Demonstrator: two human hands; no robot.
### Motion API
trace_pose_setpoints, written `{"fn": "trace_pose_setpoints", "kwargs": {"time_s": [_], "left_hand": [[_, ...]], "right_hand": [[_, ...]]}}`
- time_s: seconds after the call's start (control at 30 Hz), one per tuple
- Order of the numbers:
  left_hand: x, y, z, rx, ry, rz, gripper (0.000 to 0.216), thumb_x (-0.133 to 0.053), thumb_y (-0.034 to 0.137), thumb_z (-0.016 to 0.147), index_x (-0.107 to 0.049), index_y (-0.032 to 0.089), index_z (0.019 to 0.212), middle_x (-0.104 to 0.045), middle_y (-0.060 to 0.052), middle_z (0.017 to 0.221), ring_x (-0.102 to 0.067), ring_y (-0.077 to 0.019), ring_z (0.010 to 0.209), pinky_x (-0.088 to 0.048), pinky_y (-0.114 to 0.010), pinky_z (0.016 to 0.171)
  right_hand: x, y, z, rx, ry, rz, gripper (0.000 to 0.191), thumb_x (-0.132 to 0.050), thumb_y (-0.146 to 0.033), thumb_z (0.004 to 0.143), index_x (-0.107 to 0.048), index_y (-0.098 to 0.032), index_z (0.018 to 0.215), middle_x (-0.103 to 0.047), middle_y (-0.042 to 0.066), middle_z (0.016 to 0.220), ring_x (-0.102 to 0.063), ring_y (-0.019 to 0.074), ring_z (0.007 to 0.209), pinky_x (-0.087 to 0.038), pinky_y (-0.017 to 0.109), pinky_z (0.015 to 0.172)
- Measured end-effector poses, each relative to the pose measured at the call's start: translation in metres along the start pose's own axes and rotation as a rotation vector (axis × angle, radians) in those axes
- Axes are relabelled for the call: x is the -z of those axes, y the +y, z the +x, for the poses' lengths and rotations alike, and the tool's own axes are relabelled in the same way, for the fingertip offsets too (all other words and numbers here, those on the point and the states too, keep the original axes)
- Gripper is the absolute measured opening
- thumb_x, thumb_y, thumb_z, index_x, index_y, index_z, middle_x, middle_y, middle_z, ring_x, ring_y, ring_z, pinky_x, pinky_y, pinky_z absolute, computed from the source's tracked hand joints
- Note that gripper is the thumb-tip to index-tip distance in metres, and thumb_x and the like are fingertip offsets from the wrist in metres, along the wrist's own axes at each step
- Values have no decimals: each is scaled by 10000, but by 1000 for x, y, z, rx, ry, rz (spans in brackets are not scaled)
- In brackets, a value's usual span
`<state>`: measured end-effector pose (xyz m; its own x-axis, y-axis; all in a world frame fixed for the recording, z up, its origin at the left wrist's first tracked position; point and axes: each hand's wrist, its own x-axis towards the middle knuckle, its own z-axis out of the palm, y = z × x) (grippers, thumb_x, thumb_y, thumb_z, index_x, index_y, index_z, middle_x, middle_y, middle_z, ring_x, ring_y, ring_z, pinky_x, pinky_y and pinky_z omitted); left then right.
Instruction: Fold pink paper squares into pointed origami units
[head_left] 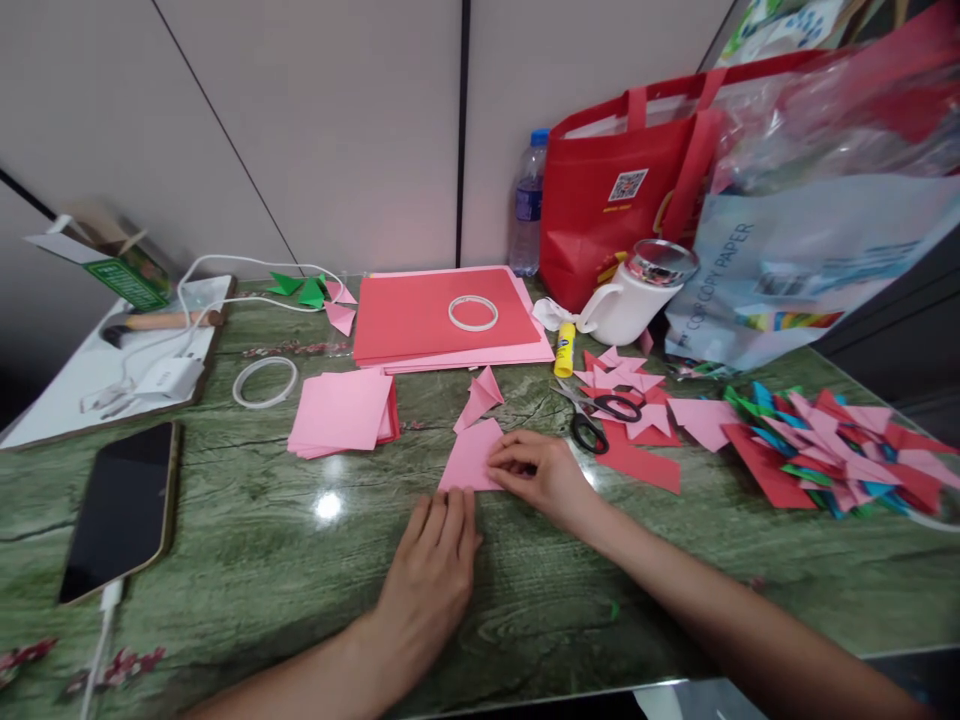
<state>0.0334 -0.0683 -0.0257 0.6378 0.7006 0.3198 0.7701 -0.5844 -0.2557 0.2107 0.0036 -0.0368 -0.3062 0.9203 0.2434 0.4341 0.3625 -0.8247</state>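
Note:
A small pink paper square [469, 455] lies flat on the green table [247, 550] in front of me. My left hand [433, 572] rests flat, fingers stretched, with the fingertips on the sheet's near edge. My right hand [541, 477] presses on the sheet's right side, fingers curled and pinching its edge. A folded pink paper piece [480, 396] sits just behind the sheet.
A pink paper stack [343, 411] and tape ring [264, 381] lie left; a phone [121, 510] charges at far left. Behind are red sheets [442, 318] with a tape ring [473, 312], glue stick [564, 350], mug [634, 295], bottle [528, 205], red bag [622, 190]. Scissors [592, 418] and folded pieces [832, 450] lie right.

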Motion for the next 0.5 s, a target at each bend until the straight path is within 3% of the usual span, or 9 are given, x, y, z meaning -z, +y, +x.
{"fn": "trace_pose_setpoints", "kwargs": {"time_s": [0.23, 0.5], "left_hand": [[-5, -11, 10, 16, -59, -135, 354, -421, 248, 898, -561, -8, 1098, -617, -164, 1036, -581, -256, 923, -467, -397, 843], [-14, -22, 19, 34, -119, -279, 405, -416, 312, 902, -506, 24, 1172, -566, -154, 1151, -524, -252, 1059, -369, -419, 988]], "right_hand": [[1, -1, -3, 38, 54, -65, 60, -635, -163, 752, -691, -153, 774, -648, 65, 831, -593, 124, 648, -482, 237, 579], [4, 1, -1, 56, 100, -176, 76, -614, -177, 782, -689, -171, 774, -646, 62, 828, -608, 155, 736, -488, 282, 656]]}}
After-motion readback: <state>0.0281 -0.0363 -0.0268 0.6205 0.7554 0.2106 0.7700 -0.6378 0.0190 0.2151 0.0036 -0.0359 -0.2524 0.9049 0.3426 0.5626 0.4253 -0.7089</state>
